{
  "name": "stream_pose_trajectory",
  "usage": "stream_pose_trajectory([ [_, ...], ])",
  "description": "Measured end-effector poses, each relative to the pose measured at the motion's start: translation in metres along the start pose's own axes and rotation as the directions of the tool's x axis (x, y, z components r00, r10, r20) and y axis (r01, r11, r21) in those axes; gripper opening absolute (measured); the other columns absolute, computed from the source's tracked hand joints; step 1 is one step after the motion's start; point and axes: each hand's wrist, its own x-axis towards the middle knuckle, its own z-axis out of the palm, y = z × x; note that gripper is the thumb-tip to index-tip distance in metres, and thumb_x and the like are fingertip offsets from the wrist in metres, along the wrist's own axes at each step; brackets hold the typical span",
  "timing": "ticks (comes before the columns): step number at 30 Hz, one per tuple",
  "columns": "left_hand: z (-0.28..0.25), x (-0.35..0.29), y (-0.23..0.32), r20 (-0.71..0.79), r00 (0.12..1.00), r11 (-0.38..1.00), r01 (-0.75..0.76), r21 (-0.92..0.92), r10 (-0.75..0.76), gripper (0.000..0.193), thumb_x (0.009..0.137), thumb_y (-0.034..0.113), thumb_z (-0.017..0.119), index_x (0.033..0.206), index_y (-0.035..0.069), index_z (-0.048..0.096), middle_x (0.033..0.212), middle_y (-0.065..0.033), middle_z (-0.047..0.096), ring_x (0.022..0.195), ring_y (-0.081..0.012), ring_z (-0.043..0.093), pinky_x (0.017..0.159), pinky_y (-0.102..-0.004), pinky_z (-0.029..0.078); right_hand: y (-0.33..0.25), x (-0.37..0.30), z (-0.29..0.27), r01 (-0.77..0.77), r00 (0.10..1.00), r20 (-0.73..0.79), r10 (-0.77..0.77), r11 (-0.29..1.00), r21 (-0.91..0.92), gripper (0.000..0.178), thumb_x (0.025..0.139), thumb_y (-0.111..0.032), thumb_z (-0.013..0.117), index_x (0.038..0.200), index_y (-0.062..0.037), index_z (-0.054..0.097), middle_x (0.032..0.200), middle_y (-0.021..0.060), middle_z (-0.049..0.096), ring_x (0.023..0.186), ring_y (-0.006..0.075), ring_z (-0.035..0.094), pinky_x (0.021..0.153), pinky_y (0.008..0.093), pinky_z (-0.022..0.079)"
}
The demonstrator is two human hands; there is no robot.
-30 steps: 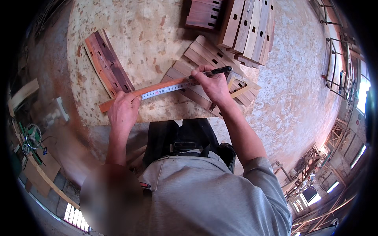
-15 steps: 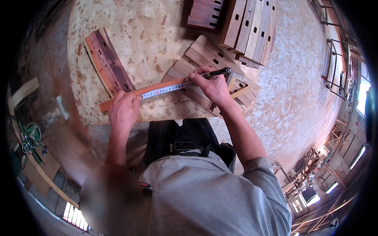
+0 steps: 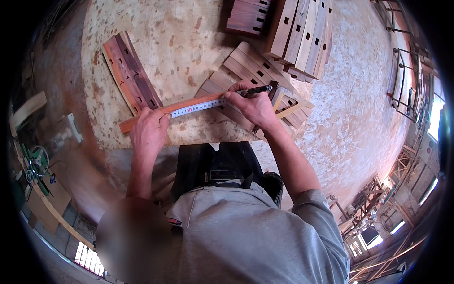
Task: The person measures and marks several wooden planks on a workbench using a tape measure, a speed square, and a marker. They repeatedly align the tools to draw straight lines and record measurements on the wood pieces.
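Note:
A reddish wooden strip [image 3: 191,102] lies aslant near the table's front edge. Along its near side runs a white tape measure blade [image 3: 196,108]. My left hand [image 3: 149,130] is closed over the strip's left end, thumb and fingers pinching the tape. At the strip's right end, my right hand [image 3: 253,106] grips a black pen [image 3: 255,90] while its fingertips press on the tape and strip. The pen's writing tip is hidden by the fingers. Beneath my right hand lie several brown slotted boards [image 3: 217,87], and a wooden triangle square [image 3: 287,110] rests beside the wrist.
Dark red mortised pieces [image 3: 130,71] lie together at the left of the plywood table [image 3: 165,47]. Stacked slotted boards [image 3: 300,35] stand at the far right, next to darker mortised blocks [image 3: 246,16]. A green machine with a handwheel [image 3: 39,160] is off to the left.
My right hand has shifted slightly left along the strip, and the pen's back end has dipped a little. The left hand, tape and strip stay nearly still.

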Motion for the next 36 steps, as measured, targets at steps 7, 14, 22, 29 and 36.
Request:
stream_pose_trajectory([
  [7, 0.001, -0.001, -0.002, -0.01, 1.0, 1.0, -0.016, 0.01, 0.016, 0.022, 0.091, 0.03, 0.065, 0.088, 0.009, 0.069, 0.089, -0.0121, 0.06, 0.081, -0.0373, 0.063, 0.068, -0.0503, 0.048, -0.014, -0.002, -0.001, -0.04, 0.999, 0.013, 0.041, 0.997, -0.071, 0.02, 0.088, -0.019, 0.073, 0.088, 0.0006, 0.071, 0.074, 0.007, 0.068, 0.069, 0.0116, 0.061, 0.065, 0.03, 0.051],
  [14, 0.002, -0.001, -0.002, -0.027, 0.999, 1.0, -0.022, 0.002, 0.023, 0.021, 0.091, 0.029, 0.065, 0.088, 0.009, 0.069, 0.089, -0.0122, 0.06, 0.082, -0.0371, 0.063, 0.069, -0.05, 0.048, -0.011, -0.002, 0.0, -0.057, 0.998, 0.012, 0.058, 0.995, -0.086, 0.022, 0.088, -0.021, 0.073, 0.089, 0.0005, 0.071, 0.076, 0.0084, 0.068, 0.069, 0.0126, 0.061, 0.065, 0.0307, 0.051],
  [22, 0.001, -0.001, -0.002, -0.021, 1.0, 1.0, -0.017, 0.005, 0.017, 0.022, 0.091, 0.03, 0.065, 0.086, 0.009, 0.069, 0.089, -0.0113, 0.061, 0.083, -0.0361, 0.064, 0.069, -0.0496, 0.048, -0.008, 0.0, 0.0, -0.044, 0.999, 0.019, 0.047, 0.992, -0.114, 0.022, 0.087, -0.022, 0.074, 0.089, 0.0, 0.072, 0.077, 0.0093, 0.069, 0.069, 0.0135, 0.062, 0.066, 0.0315, 0.052],
  [29, 0.0, -0.001, -0.001, -0.014, 1.0, 1.0, -0.014, 0.019, 0.015, 0.022, 0.091, 0.03, 0.065, 0.087, 0.009, 0.069, 0.089, -0.0109, 0.06, 0.083, -0.0355, 0.063, 0.069, -0.0491, 0.049, -0.014, -0.001, 0.0, -0.061, 0.998, 0.025, 0.064, 0.989, -0.133, 0.022, 0.087, -0.023, 0.074, 0.089, -0.0004, 0.072, 0.075, 0.0093, 0.069, 0.069, 0.0141, 0.063, 0.066, 0.0313, 0.052],
  [36, 0.001, -0.001, -0.002, -0.017, 1.0, 1.0, -0.015, 0.015, 0.016, 0.021, 0.091, 0.03, 0.065, 0.088, 0.01, 0.069, 0.089, -0.011, 0.06, 0.083, -0.0357, 0.063, 0.069, -0.0491, 0.049, -0.015, -0.001, -0.002, -0.116, 0.99, 0.067, 0.124, 0.986, -0.117, 0.022, 0.089, -0.021, 0.074, 0.093, 0.0006, 0.07, 0.085, 0.0059, 0.064, 0.077, 0.0115, 0.056, 0.071, 0.0286, 0.048],
])
